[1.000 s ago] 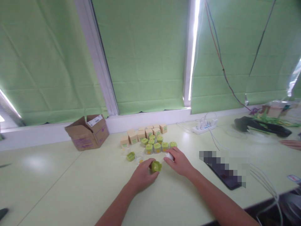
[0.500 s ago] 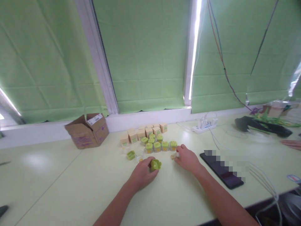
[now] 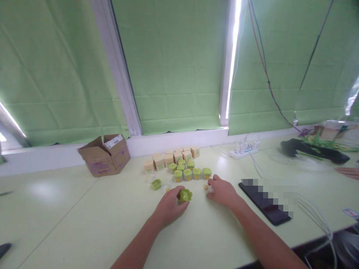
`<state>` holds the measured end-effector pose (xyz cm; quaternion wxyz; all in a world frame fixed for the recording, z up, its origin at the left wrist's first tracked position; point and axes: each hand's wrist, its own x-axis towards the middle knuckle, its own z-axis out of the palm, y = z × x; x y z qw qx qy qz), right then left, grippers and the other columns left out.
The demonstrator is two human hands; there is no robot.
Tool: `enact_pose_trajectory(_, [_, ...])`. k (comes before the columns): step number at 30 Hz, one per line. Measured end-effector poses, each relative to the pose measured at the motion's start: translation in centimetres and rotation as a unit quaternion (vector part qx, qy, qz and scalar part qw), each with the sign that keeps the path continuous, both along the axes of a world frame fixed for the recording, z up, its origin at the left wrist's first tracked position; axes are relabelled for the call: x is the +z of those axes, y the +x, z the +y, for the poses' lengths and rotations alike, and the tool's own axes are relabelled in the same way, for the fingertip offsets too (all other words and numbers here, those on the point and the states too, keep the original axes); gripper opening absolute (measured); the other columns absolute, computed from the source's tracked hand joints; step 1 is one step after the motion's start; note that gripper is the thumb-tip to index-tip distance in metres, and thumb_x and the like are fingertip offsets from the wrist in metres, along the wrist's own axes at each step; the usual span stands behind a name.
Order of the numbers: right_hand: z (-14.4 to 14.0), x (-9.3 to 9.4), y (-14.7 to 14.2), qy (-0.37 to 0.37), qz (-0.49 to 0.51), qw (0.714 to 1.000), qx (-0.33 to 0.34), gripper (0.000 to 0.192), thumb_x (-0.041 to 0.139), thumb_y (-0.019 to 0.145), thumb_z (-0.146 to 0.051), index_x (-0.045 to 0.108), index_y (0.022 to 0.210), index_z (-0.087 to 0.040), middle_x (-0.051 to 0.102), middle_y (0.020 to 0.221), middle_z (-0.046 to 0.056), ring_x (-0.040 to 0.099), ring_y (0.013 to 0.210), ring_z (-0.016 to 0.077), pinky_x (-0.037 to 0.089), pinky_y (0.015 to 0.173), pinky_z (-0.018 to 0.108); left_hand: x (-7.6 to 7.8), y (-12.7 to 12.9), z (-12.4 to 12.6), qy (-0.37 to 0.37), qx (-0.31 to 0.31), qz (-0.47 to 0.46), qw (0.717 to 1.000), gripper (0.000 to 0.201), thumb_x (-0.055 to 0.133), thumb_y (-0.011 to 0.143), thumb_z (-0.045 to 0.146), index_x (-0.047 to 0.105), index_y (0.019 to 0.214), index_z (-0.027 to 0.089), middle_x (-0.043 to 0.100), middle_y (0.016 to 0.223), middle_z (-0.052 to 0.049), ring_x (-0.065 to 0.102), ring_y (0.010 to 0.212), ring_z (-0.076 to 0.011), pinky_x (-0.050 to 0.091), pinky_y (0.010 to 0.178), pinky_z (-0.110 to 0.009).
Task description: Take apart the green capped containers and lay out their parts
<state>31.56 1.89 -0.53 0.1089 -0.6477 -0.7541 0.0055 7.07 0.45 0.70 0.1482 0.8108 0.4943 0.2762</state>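
My left hand (image 3: 171,205) is closed around a small green plastic lid (image 3: 185,195), its hollow side turned toward me. To the right, my right hand (image 3: 221,191) pinches a small clear-and-yellow piece (image 3: 206,187) low over the table; its exact kind is too small to make out. Just beyond both hands stands a row of small clear boxes with green lids (image 3: 187,174). Another green lid (image 3: 156,184) lies left of my left hand, beside a clear part (image 3: 166,186) partly hidden by my fingers.
Several small tan cartons (image 3: 159,162) stand behind the green-lidded boxes. An open cardboard box (image 3: 105,158) is at the left. At the right are a dark phone (image 3: 266,203), a white power strip (image 3: 243,151) with cables, a black object (image 3: 314,149) and another person's hand (image 3: 347,172).
My right hand has shifted slightly, its fingers re-gripping the small clear-and-yellow piece. My left hand keeps the green lid in nearly the same place.
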Motion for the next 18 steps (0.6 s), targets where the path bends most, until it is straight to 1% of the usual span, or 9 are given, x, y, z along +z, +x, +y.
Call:
enact_pose_trajectory(6, [-0.1,0.1,0.0,0.012,0.017,1.0,-0.008,0.037,0.062,0.071,-0.046,0.058,0.1,-0.022,0.055,0.1,0.004,0.059,0.078,0.0174,0.036,0.06,0.025,0.0,0.0,0.0,-0.002,-0.001,0.002,1.0,0.041,0.062,0.073,0.029,0.057,0.113,0.021,0.064,0.09,-0.004,0.058,0.081,-0.0197,0.044,0.072,-0.028])
enact_pose_trajectory(8, [-0.2,0.2,-0.2,0.043,0.045,0.998,-0.002,0.036,0.06,0.074,-0.048,0.059,0.099,-0.022,0.056,0.1,0.004,0.058,0.076,0.0165,0.036,0.062,0.025,0.0,0.0,0.0,-0.001,0.002,0.001,1.0,0.042,0.063,0.072,0.029,0.057,0.113,0.02,0.064,0.092,-0.005,0.058,0.081,-0.0198,0.045,0.071,-0.028])
enact_pose_trajectory(10, [-0.3,0.5,-0.6,0.087,0.091,0.992,0.02,0.029,0.053,0.081,-0.045,0.06,0.096,-0.021,0.058,0.098,0.004,0.057,0.077,0.0155,0.038,0.065,0.025,0.0,0.0,0.0,-0.001,0.0,0.0,1.0,0.042,0.063,0.072,0.029,0.057,0.113,0.02,0.064,0.093,-0.005,0.058,0.081,-0.0199,0.045,0.071,-0.028])
enact_pose_trajectory(11, [-0.4,0.5,-0.9,0.105,0.115,0.987,0.042,0.026,0.05,0.085,-0.042,0.061,0.093,-0.02,0.059,0.095,0.004,0.057,0.077,0.015,0.038,0.067,0.025,-0.1,0.0,0.0,-0.001,-0.003,0.0,1.0,0.042,0.063,0.072,0.029,0.057,0.113,0.02,0.065,0.094,-0.005,0.058,0.082,-0.0199,0.045,0.072,-0.028])
enact_pose_trajectory(13, [-0.7,0.6,-1.5,0.12,0.151,0.975,0.109,0.023,0.046,0.089,-0.036,0.062,0.088,-0.02,0.06,0.085,0.003,0.056,0.076,0.0141,0.038,0.069,0.024,0.0,0.0,0.0,-0.001,-0.011,-0.002,1.0,0.042,0.063,0.073,0.029,0.057,0.113,0.021,0.065,0.095,-0.005,0.058,0.082,-0.0199,0.045,0.072,-0.028])
enact_pose_trajectory(16, [-1.1,0.2,-2.6,0.103,0.159,0.955,0.229,0.02,0.048,0.088,-0.031,0.064,0.086,-0.02,0.06,0.074,0.001,0.054,0.07,0.0126,0.038,0.067,0.023,0.0,0.2,-0.2,0.002,-0.029,0.0,1.0,0.039,0.062,0.074,0.029,0.057,0.111,0.021,0.065,0.095,-0.004,0.058,0.081,-0.0194,0.045,0.074,-0.028])
enact_pose_trajectory(18, [-1.3,-0.2,-3.2,0.091,0.149,0.945,0.275,0.018,0.049,0.088,-0.03,0.065,0.086,-0.02,0.061,0.075,0.001,0.054,0.068,0.0119,0.037,0.065,0.022,0.1,0.3,-0.4,0.004,-0.051,0.007,0.999,0.037,0.062,0.074,0.028,0.057,0.11,0.022,0.065,0.095,-0.003,0.058,0.082,-0.0191,0.044,0.076,-0.029])
